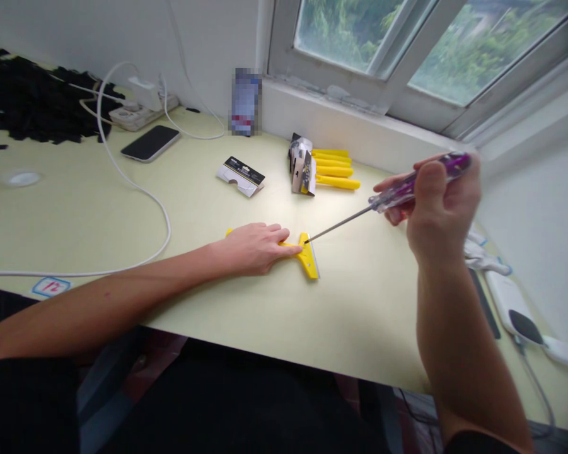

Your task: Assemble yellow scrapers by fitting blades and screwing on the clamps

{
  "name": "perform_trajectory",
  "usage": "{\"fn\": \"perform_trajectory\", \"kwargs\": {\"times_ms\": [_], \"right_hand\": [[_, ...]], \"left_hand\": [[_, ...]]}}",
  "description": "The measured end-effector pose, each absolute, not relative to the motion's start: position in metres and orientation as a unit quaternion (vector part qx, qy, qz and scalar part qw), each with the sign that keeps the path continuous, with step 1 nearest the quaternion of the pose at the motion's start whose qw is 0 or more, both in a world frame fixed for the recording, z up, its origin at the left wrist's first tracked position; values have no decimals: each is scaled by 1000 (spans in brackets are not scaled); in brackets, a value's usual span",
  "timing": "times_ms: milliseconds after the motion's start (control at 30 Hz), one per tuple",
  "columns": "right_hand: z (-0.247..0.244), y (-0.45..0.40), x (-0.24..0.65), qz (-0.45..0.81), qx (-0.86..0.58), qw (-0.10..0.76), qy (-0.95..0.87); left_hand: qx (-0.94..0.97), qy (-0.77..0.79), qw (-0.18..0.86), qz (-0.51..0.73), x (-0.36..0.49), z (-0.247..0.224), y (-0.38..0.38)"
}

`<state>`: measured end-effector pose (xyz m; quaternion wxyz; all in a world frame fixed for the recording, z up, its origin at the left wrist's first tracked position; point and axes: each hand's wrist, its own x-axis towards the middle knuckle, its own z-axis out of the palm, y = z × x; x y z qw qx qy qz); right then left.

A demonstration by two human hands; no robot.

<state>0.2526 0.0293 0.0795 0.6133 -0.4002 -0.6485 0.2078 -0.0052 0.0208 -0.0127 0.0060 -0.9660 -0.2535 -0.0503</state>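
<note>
A yellow scraper with a thin metal blade along its head lies flat on the table. My left hand is closed over its handle and presses it down, the index finger reaching up to the head. In my right hand is a screwdriver with a clear and purple handle, held at a slant. The tip of its long shaft meets the upper part of the scraper head, near a screw spot. Most of the scraper's handle is hidden under my left hand.
Several yellow-handled scrapers in card sleeves lie by the window wall, beside a loose card sleeve. A phone, power strip and white cable occupy the left. A white power bank sits at right.
</note>
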Motion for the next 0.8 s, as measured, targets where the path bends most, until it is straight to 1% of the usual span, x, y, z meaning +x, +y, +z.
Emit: {"fn": "perform_trajectory", "kwargs": {"times_ms": [67, 133, 233, 300, 333, 367, 400, 500, 533, 567, 600, 700, 733, 800], "right_hand": [[92, 22, 254, 173, -438, 564, -678], [106, 16, 256, 122, -484, 496, -710], [129, 21, 262, -22, -562, 350, -749], [145, 31, 267, -117, -576, 261, -766], [152, 37, 269, -134, -568, 230, -779], [160, 42, 271, -120, -552, 208, -798], [166, 47, 273, -78, -533, 191, -820], [182, 52, 275, 115, -489, 145, -853], [185, 50, 274, 166, -490, 129, -846], [188, 49, 273, 189, -503, 117, -836], [189, 47, 273, 180, -524, 108, -825], [189, 44, 274, 72, -568, 85, -816], [189, 45, 276, 58, -562, 76, -821], [189, 48, 279, 84, -537, 60, -837]], "left_hand": [[-966, -254, 8, -54, -5, -13, 20], [-966, -254, 10, -54, -5, -12, 20], [-965, -255, 17, -54, -5, -12, 19], [-965, -255, 18, -56, -5, -13, 19], [-965, -255, 16, -58, -5, -13, 19], [-965, -254, 12, -60, -5, -14, 19], [-965, -255, 8, -63, -5, -14, 20], [-964, -258, 4, -66, -5, -15, 20], [-964, -258, 6, -67, -5, -15, 20], [-964, -257, 8, -68, -5, -15, 19], [-964, -255, 11, -70, -5, -15, 19], [-965, -250, 12, -78, -6, -15, 19], [-965, -250, 10, -81, -6, -15, 19], [-964, -250, 3, -85, -6, -16, 19]]}}
